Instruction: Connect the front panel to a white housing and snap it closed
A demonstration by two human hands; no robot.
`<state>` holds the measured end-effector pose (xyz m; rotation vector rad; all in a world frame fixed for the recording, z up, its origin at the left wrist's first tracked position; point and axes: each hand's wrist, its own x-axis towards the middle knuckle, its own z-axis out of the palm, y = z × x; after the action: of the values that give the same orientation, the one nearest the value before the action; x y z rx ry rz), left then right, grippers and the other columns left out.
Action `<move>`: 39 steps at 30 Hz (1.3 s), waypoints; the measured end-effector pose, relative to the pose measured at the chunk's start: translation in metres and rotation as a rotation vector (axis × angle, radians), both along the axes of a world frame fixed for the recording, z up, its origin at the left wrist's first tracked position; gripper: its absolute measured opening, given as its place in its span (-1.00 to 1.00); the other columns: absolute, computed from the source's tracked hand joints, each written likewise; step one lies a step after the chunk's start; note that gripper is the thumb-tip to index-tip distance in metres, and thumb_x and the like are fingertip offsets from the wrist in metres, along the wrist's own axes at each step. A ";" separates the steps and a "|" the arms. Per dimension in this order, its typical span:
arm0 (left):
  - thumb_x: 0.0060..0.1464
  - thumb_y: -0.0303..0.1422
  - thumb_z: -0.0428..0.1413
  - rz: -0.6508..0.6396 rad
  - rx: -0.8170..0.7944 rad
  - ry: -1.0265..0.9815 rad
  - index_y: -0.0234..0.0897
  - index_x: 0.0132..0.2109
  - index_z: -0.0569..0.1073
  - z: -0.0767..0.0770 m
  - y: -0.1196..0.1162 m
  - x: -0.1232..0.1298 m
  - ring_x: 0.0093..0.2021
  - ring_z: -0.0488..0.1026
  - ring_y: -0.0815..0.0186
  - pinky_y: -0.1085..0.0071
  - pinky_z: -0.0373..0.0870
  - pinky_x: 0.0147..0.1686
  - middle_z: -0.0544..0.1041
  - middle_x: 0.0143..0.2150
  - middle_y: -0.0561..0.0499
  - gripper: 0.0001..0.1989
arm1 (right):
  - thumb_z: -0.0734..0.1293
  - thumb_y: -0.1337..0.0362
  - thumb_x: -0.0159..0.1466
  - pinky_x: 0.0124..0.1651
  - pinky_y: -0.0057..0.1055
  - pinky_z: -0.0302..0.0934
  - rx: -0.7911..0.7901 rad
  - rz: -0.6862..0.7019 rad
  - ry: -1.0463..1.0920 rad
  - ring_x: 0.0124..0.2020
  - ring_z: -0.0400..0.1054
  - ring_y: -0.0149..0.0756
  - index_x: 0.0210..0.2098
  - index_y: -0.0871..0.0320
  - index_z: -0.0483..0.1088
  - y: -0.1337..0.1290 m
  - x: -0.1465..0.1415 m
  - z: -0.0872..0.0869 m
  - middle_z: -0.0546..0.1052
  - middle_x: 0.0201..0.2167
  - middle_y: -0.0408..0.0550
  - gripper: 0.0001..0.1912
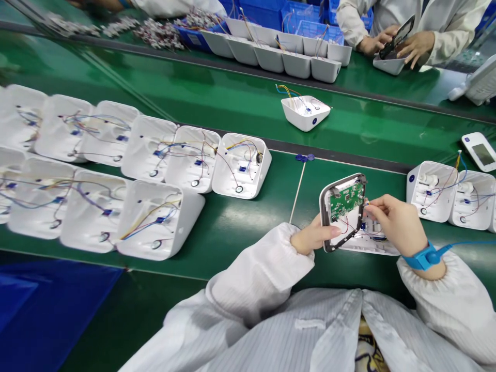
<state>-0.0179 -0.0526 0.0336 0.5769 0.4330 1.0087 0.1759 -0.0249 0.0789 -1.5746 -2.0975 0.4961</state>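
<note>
My left hand (315, 235) grips the lower left edge of a white cover (322, 206), tilted up so its inner side shows. Inside the cover sits a green circuit board (346, 200), with a dark gasket round the rim and thin red wires below. At the cover's right edge, my right hand (401, 219) pinches a small wire connector (366, 203) between thumb and fingers. Under both hands lies a white housing (374, 249), partly hidden by the cover. A blue wrist strap (424, 257) with a cord circles my right wrist.
Two rows of open white housings (242, 142) with loose wires stand at left. More housings (431, 170) and a white device with a screen (482, 152) are at right. One housing (304, 121) sits on the far strip. Across, a co-worker's hands (416, 47) handle another unit.
</note>
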 end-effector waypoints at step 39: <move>-0.17 -0.19 0.34 -0.031 -0.047 0.022 -0.35 -0.06 0.54 -0.017 -0.002 -0.001 0.04 0.51 -0.09 0.06 0.38 0.11 0.62 -0.10 -0.17 -0.49 | 0.30 0.21 0.38 -0.36 -0.39 0.13 0.498 0.109 -0.260 -0.45 0.44 -0.33 -0.38 0.15 0.42 -0.016 -0.023 -0.006 0.59 -0.46 -0.14 -0.78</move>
<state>-0.0193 -0.0541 0.0164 0.5510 0.4645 0.9614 0.1533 -0.0408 0.0730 -1.2883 -2.2730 -0.2045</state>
